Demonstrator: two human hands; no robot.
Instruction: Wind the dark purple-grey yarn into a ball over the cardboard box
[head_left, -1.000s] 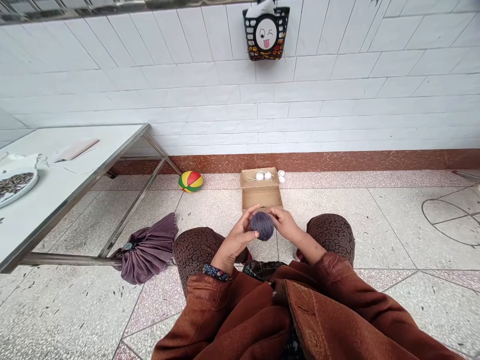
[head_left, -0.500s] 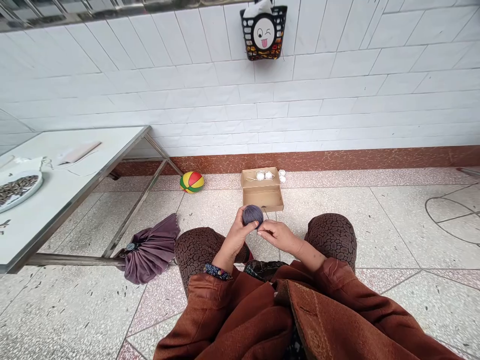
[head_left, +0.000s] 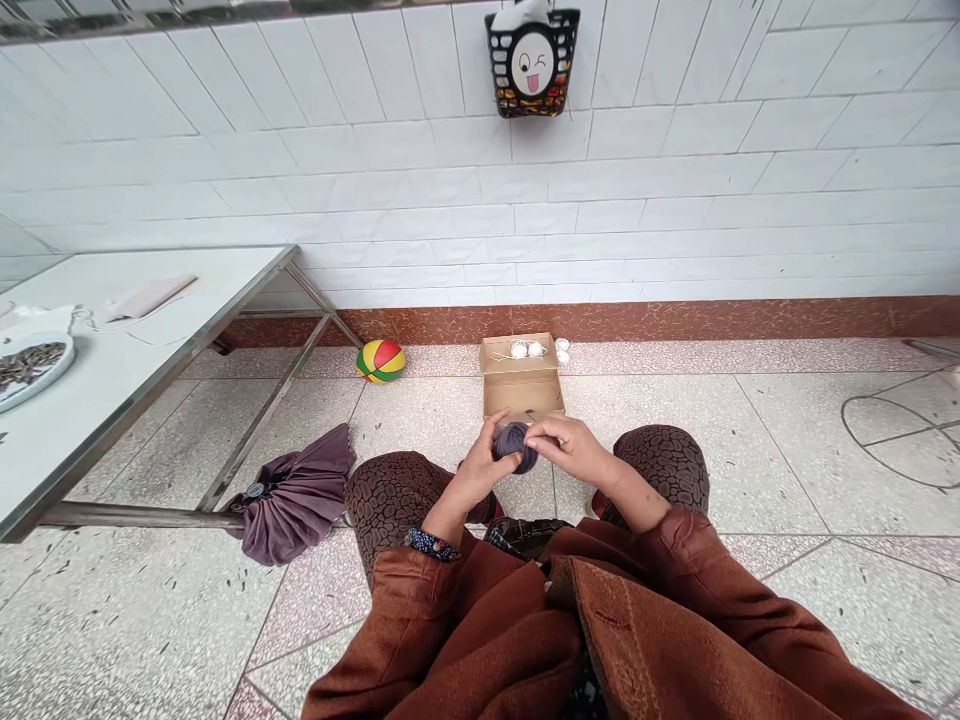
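Between the thumb and fingers of my left hand (head_left: 478, 468) is a ball of dark purple-grey yarn (head_left: 512, 440), held above the floor between my knees. My right hand (head_left: 576, 448) is closed, its thumb and fingertips pinched on the yarn strand at the ball's upper right side. The strand is too fine to follow clearly. Just beyond the hands an open cardboard box (head_left: 523, 388) lies on the floor. Two small white balls (head_left: 527, 349) rest in its lid, and more white pieces (head_left: 562, 350) lie beside it.
A white-topped metal table (head_left: 169, 330) stands at left, bearing a round tray (head_left: 67, 368) of dark bits and a folded cloth (head_left: 154, 298). A purple umbrella (head_left: 300, 495) leans by its leg. A colourful ball (head_left: 381, 361) is near the wall. A black basket (head_left: 532, 65) hangs above; a wire ring (head_left: 847, 440) is at right.
My right hand has moved from the yarn ball's lower right up to its upper right side. The ball has turned and shifted slightly down and right in my left hand.
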